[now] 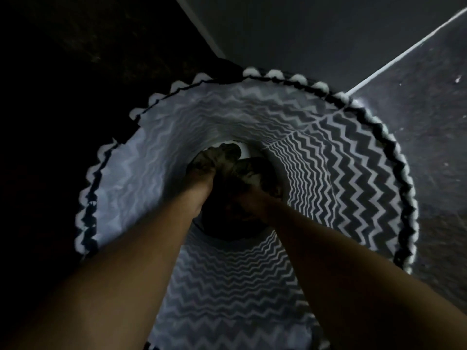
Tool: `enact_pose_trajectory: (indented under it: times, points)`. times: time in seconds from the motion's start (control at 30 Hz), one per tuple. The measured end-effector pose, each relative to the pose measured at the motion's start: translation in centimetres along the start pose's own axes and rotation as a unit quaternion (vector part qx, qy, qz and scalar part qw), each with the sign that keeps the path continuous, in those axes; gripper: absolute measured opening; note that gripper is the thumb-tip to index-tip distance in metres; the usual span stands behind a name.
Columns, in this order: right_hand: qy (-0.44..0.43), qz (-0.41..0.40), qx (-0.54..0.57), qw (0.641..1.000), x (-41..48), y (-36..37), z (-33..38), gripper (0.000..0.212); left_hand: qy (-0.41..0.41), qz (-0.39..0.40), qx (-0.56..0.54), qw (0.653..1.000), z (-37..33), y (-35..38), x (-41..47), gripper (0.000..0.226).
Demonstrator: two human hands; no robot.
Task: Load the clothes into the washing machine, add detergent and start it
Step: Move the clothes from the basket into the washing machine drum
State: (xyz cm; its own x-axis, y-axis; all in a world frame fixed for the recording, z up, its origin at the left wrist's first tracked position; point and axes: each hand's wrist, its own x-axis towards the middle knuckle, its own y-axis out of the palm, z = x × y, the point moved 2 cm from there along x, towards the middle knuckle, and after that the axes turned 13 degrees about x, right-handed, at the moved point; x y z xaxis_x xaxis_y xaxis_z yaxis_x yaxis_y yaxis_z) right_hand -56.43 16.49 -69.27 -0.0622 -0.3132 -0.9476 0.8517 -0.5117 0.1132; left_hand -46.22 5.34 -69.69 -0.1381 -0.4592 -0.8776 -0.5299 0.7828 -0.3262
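Note:
I look straight down into a tall round laundry basket (pixel 341 173) with a grey-and-white zigzag lining and a white pom-pom rim. Both my arms reach deep inside. At the bottom lies a dark, mottled bundle of clothes (pixel 227 154). My left hand (pixel 202 184) grips the left part of the bundle. My right hand (pixel 249 198) grips the right part, its fingers buried in the cloth. The washing machine and detergent are out of sight.
The room is dim. A pale wall or panel (pixel 303 34) runs behind the basket. Dark speckled floor (pixel 429 122) with a white line lies to the right. Blackness fills the left side.

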Motion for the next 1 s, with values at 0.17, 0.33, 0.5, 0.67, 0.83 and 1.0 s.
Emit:
enact_pose_trajectory:
  times: [0.17, 0.33, 0.5, 0.67, 0.83, 1.0]
  points:
    - [0.101, 0.122, 0.147, 0.976, -5.0, 1.3, 1.9, 0.037, -0.122, 0.089, -0.099, 0.984, 0.3, 0.1, -3.7, 0.047]
    - [0.109, 0.107, 0.17, 0.973, -8.2, 0.4, 2.0, 0.048, -0.171, 0.176, -0.098, 0.964, 0.1, -0.7, -8.1, 0.035]
    - [-0.064, -0.279, 0.024, 0.958, -11.1, -4.4, 1.3, 0.044, -0.08, 0.137, -0.12, 0.98, -1.9, -1.5, -12.7, 0.034]
    - [-0.128, -0.062, -0.245, 0.959, -16.2, -4.1, 1.1, 0.085, 0.017, 0.213, -0.115, 0.97, -5.7, -3.1, -22.1, 0.037]
    - [-0.184, -0.008, -0.233, 0.955, -27.3, -2.8, 4.5, 0.045, 0.106, 0.242, -0.148, 0.953, -10.3, -6.3, -32.5, 0.046]
    - [-0.28, -0.014, -0.099, 0.955, -41.4, -3.0, 9.4, 0.021, 0.185, 0.091, -0.152, 0.967, -14.8, -11.3, -42.7, 0.044]
